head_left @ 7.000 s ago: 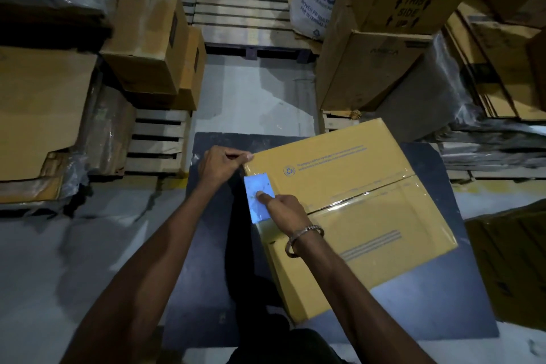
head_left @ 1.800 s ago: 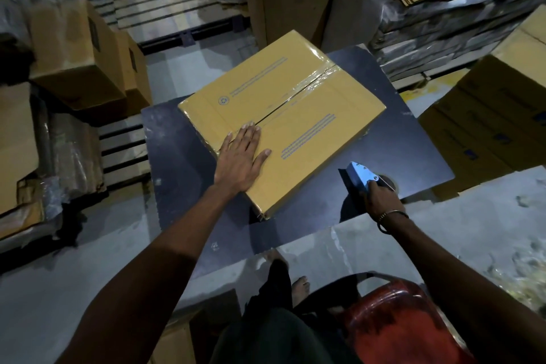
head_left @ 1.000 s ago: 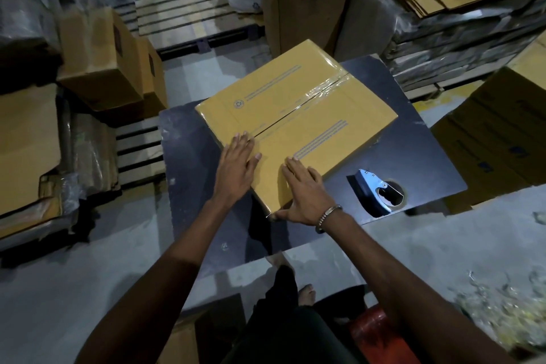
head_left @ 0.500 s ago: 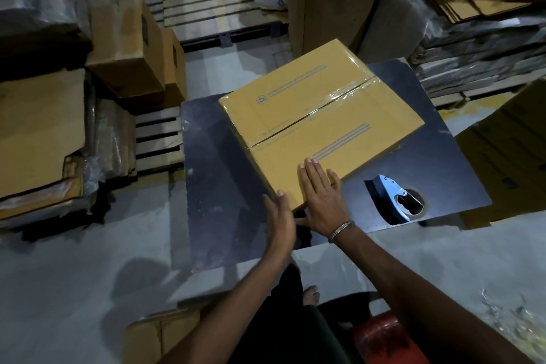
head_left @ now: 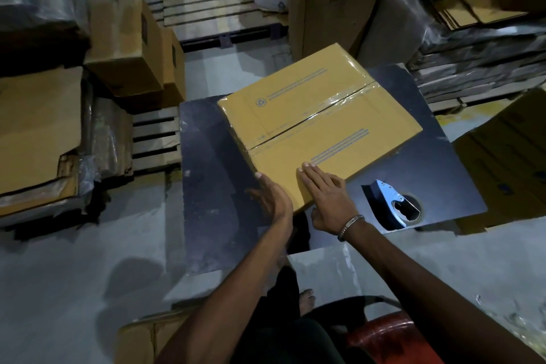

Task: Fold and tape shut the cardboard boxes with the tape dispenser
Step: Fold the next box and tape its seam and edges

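Two hands meet the near corner of a taped box (head_left: 319,124) on a dark surface (head_left: 212,186): left hand (head_left: 270,199) flat against its side, right hand (head_left: 328,198) flat on top, neither grip closed. Beside it rests the dispenser (head_left: 391,201). Pushed carelessly, the box could slide off.

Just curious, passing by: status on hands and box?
Left hand and right hand flat on the taped box. Tape dispenser set down beside it. Nothing blocking.
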### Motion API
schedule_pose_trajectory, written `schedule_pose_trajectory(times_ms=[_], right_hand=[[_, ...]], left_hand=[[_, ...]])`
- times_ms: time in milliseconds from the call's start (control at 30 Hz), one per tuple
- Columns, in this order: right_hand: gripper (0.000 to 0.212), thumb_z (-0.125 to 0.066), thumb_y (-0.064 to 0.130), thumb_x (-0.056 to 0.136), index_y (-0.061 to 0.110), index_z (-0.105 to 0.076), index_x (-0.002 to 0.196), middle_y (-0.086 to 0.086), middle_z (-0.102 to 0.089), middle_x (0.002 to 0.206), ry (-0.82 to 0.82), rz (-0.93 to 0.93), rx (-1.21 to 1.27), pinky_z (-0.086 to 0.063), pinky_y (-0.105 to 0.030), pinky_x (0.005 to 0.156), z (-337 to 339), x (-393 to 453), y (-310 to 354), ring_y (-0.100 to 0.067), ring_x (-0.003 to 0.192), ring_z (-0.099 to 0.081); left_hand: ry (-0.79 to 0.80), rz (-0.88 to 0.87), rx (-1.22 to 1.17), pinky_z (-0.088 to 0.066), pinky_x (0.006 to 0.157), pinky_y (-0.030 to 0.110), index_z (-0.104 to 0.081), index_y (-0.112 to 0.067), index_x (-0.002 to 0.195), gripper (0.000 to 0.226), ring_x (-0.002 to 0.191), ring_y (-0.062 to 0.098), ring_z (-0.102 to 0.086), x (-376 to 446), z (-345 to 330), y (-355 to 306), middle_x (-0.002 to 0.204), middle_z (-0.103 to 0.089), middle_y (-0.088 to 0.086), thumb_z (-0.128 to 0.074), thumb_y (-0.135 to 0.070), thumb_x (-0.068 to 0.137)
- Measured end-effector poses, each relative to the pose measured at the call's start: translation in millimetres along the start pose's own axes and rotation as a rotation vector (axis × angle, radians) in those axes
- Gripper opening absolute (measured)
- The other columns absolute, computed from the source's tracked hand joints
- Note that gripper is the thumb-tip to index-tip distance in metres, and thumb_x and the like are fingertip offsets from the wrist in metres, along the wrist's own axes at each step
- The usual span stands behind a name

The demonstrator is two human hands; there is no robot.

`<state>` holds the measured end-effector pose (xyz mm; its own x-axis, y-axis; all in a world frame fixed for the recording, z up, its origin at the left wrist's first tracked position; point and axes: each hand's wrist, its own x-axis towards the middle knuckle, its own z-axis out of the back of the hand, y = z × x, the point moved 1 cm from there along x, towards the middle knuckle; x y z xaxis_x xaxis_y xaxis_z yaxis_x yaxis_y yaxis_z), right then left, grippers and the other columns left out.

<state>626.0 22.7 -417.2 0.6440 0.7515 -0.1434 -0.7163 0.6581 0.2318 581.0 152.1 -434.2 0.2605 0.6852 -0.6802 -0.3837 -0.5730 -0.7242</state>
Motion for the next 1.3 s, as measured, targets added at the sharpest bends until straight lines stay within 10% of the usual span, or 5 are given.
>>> schedule_pose_trajectory(times_ms=[367, 533, 833, 1067, 1300], right_hand=[[0.085, -0.055, 0.026, 0.061, 0.024, -0.055, 0.146, 0.006, -0.048, 0.155, -0.130, -0.041, 0.236, -0.037, -0.044, 0.103, 9, 12, -6, -0.020, 0.140, -0.041], [0.044, -0.047, 0.026, 0.077, 0.019, -0.074, 0.111, 0.004, -0.066, 0.117, -0.258, -0.074, 0.215, -0.050, -0.046, 0.087, 24, 43, -13, -0.025, 0.112, -0.054], [0.052, -0.042, 0.045, 0.105, 0.024, -0.047, 0.152, -0.007, -0.026, 0.169, -0.269, -0.117, 0.097, -0.030, -0.045, 0.113, 18, 109, -23, -0.024, 0.157, -0.023], [0.061, -0.026, 0.054, 0.109, 0.028, -0.023, 0.165, -0.004, -0.017, 0.173, -0.168, -0.117, -0.057, -0.021, -0.051, 0.121, 8, 123, -24, -0.019, 0.160, -0.009], [0.056, -0.042, 0.057, 0.104, 0.034, -0.044, 0.155, 0.004, -0.035, 0.166, -0.220, -0.137, 0.004, -0.026, -0.045, 0.116, 18, 126, -25, -0.014, 0.156, -0.026]], left_hand=[[-0.009, -0.191, 0.319, -0.034, 0.116, 0.050, -0.042, -0.006, 0.157, 0.090, 0.143, 0.042, -0.046, 30, -4, -34, 0.157, -0.048, 0.021, -0.021, -0.074, 0.103], [-0.061, -0.358, 0.347, -0.028, 0.124, 0.053, 0.011, -0.015, 0.167, 0.092, 0.157, 0.039, -0.024, 39, -2, -42, 0.176, -0.003, 0.014, -0.031, -0.069, 0.105], [-0.002, -0.508, 0.279, -0.028, 0.099, 0.013, -0.027, -0.007, 0.164, 0.064, 0.144, 0.032, -0.047, 72, -17, -73, 0.161, -0.046, 0.014, -0.038, -0.043, 0.113], [-0.083, -0.523, 0.408, -0.019, 0.129, 0.047, 0.009, -0.012, 0.167, 0.084, 0.162, 0.029, -0.009, 95, -19, -89, 0.176, 0.004, 0.012, -0.036, -0.053, 0.110], [-0.083, -0.434, 0.380, -0.044, 0.092, 0.041, -0.040, -0.008, 0.154, 0.063, 0.127, 0.041, -0.058, 128, -31, -120, 0.143, -0.061, 0.017, -0.035, -0.054, 0.110]])
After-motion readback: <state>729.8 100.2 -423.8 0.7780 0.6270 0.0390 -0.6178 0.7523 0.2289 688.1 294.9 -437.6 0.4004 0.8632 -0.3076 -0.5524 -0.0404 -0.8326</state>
